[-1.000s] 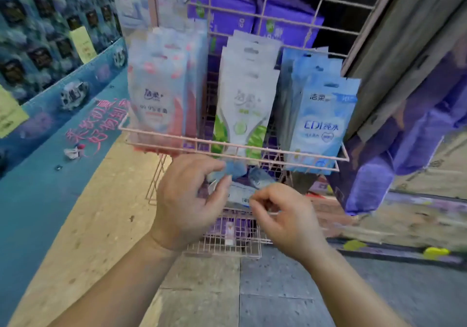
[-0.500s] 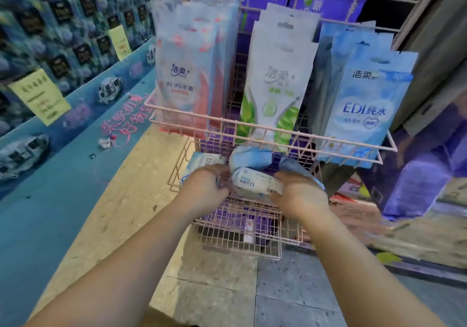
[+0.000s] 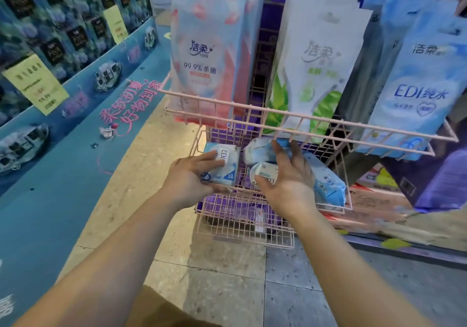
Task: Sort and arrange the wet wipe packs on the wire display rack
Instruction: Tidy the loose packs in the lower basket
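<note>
A pink wire rack (image 3: pixel 303 122) holds tall wet wipe packs upright in its upper basket: pink (image 3: pixel 202 61), green-and-white (image 3: pixel 316 69) and blue EDI (image 3: pixel 424 86). In the lower basket (image 3: pixel 242 215) lie several small blue-and-white packs. My left hand (image 3: pixel 192 177) grips the leftmost small EDI pack (image 3: pixel 225 167), fingers on top and thumb beneath. My right hand (image 3: pixel 288 177) has its fingers spread over two middle packs (image 3: pixel 262 175), touching them. Another blue pack (image 3: pixel 326 185) lies to its right.
A blue display wall with yellow price tags (image 3: pixel 35 84) runs along the left. Purple cartons (image 3: pixel 434 182) and a cardboard box (image 3: pixel 374 200) stand to the right of the rack. Stone floor tiles (image 3: pixel 227 276) lie below.
The view has moved closer to the rack. My left hand shifted left and took the leftmost small pack. My right hand opened and spread over the middle packs.
</note>
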Demonstrator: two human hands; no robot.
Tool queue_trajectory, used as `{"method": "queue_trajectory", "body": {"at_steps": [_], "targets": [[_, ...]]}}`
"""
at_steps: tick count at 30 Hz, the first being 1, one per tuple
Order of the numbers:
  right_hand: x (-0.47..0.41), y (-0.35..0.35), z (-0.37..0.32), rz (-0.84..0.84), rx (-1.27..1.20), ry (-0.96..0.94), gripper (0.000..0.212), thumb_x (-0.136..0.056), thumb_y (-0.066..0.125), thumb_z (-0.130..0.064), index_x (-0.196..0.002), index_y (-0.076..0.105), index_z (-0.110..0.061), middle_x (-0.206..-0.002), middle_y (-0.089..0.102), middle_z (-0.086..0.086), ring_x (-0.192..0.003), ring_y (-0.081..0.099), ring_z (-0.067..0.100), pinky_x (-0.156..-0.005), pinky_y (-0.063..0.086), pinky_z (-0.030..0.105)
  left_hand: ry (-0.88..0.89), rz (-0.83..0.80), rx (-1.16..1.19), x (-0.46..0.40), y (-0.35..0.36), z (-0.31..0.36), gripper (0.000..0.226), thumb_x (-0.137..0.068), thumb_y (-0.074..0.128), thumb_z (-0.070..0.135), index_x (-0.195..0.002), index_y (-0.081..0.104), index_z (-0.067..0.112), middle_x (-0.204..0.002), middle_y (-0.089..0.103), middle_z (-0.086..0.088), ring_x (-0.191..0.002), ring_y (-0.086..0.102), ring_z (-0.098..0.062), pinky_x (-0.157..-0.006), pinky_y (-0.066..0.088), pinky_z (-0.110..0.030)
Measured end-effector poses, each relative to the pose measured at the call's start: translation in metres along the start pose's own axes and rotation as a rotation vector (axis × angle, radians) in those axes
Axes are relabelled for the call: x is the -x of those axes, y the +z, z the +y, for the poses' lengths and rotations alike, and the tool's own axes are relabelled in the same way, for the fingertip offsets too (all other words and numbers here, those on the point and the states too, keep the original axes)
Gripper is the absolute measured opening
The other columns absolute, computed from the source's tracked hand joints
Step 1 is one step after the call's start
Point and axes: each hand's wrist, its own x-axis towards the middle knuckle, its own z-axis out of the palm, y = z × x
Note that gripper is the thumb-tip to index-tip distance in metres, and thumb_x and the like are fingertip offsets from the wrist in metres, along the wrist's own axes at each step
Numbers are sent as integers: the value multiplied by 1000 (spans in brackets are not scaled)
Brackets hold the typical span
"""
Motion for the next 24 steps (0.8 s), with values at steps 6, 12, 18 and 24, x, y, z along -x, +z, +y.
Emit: {"method": "queue_trajectory", "body": {"at_steps": [6, 12, 18, 24], "targets": [[-16, -6, -4, 38, -41, 38, 74, -82, 62, -48, -144, 23, -34, -156, 16, 5, -134, 36, 35, -109, 33, 46, -19, 112, 151, -11, -4, -21, 43, -70, 82, 17, -112, 70, 18, -125, 62, 5, -110, 54, -7, -92, 36, -9], [-45, -24, -2, -65, -203, 61, 64, -78, 69, -49, -132, 47, -22, -134, 54, 5, -120, 54, 26, -93, 44, 29, 15, 236, 119, -16, 10, -21, 35, -71, 81, 16, -104, 72, 11, -114, 67, -6, -105, 59, -21, -97, 41, -25], [-61, -39, -4, -39, -370, 130, 44, -89, 54, -44, -123, 60, -17, -134, 58, 6, -128, 50, 27, -110, 35, 40, 10, 182, 35, -30, 7, 3, 54, -68, 80, 39, -117, 62, 24, -121, 64, -1, -112, 57, -23, -106, 36, -42], [-55, -36, -2, -124, -758, 162, 39, -76, 71, -37, -106, 70, -12, -104, 71, 0, -103, 66, 21, -98, 51, 41, 130, 25, -149, -62, 7, 42, 76, -75, 73, 45, -137, 40, 16, -135, 53, -9, -122, 50, -29, -99, 39, -38]]}}
